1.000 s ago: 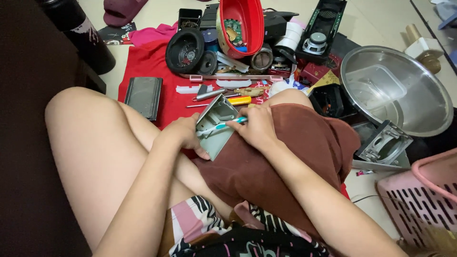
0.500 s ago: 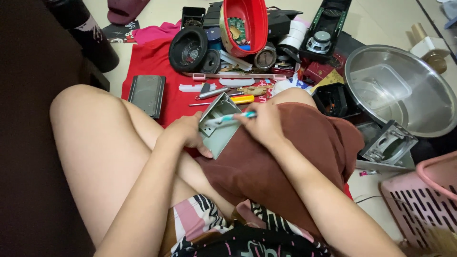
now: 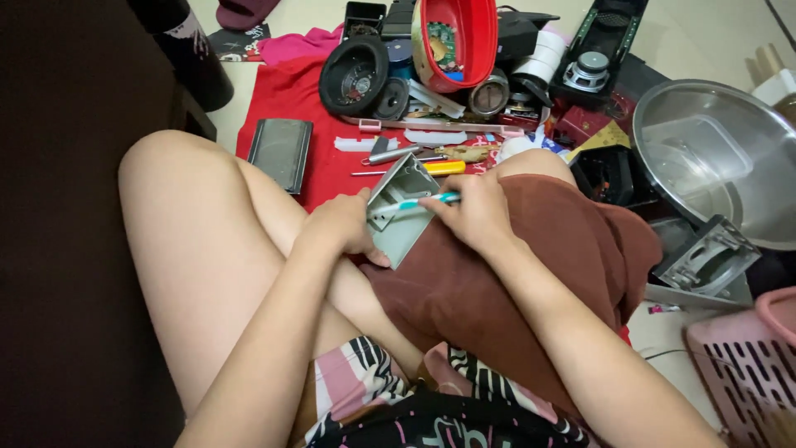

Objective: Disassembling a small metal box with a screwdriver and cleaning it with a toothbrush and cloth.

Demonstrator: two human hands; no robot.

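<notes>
At nine o'clock of the work, a flat grey metal plate (image 3: 281, 152) lay on the red cloth (image 3: 286, 91), apart from the clutter. The left hand (image 3: 340, 228) curled closed around the lower edge of a small grey open-sided casing (image 3: 399, 211), thumb on its near corner, wrist bent inward; it seemed to brace the casing on the lap, open side up, so the tool could reach in. At three o'clock of the casing, the right hand (image 3: 475, 211) pinched a teal-and-white handled tool (image 3: 419, 202), fingers closed tight, its tip pointing to nine o'clock into the casing. Farther toward three o'clock stood a steel bowl (image 3: 750, 141), and at five o'clock a pink basket (image 3: 746, 373).
</notes>
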